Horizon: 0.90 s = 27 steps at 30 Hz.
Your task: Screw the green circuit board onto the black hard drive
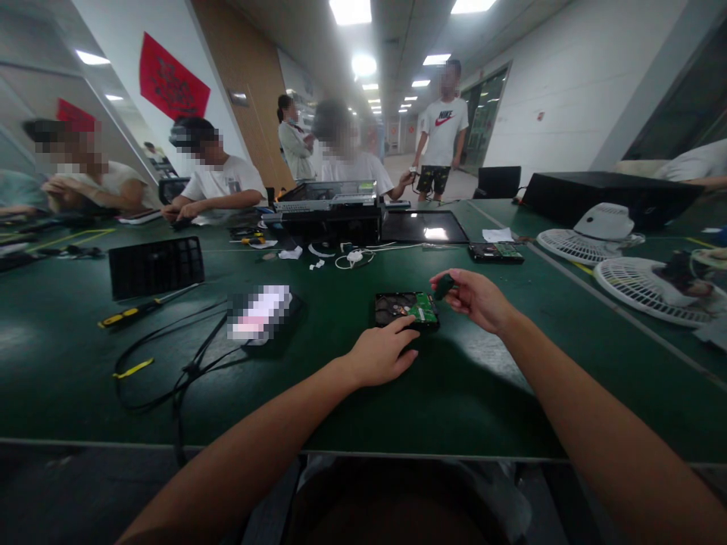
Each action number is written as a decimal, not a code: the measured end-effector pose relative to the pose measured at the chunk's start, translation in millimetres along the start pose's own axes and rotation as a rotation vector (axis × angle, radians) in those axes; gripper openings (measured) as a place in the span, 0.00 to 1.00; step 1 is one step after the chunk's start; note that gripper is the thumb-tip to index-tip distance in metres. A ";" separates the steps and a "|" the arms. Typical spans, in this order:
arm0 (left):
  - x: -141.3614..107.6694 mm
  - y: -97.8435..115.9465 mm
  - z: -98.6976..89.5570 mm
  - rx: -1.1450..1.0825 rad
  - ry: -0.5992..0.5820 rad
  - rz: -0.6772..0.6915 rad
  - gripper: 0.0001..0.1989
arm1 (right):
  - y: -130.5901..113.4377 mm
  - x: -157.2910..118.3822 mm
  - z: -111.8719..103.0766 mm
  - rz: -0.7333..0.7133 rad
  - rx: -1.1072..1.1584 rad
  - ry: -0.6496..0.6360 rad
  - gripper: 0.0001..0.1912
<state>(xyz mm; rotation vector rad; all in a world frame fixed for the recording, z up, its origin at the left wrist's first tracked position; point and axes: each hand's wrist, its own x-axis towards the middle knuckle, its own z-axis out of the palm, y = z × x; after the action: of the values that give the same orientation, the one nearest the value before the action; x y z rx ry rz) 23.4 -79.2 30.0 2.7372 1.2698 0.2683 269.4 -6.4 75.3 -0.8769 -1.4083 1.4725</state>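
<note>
A hard drive (391,304) lies on the green table in front of me, its green circuit board (421,309) facing up. My left hand (386,350) rests at its near edge with fingers spread, the fingertips touching the board side and the thumb on the table. Just above the drive's right side, my right hand (474,297) pinches a small dark green piece (442,287) between thumb and fingers. What kind of piece it is I cannot make out. It is held apart from the drive.
Left of the drive lie a phone (260,314), black cables (190,371), a yellow-black screwdriver (133,312) and a tilted dark panel (156,269). Another hard drive (495,253) lies beyond my right hand. White fan parts (647,288) are at the right. Co-workers sit across the table.
</note>
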 end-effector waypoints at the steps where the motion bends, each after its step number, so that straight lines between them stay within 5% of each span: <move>1: -0.1 0.1 -0.3 -0.001 -0.006 -0.002 0.24 | -0.5 -0.2 -0.2 -0.006 -0.002 -0.005 0.17; 27: -0.4 0.4 0.3 0.006 -0.001 -0.003 0.24 | 1.9 1.9 0.3 -0.003 0.126 -0.027 0.17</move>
<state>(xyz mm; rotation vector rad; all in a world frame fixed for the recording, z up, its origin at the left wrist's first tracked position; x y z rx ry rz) 23.5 -79.8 29.7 2.7401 1.2763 0.2638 268.2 -4.6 73.5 -0.7781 -1.3203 1.5577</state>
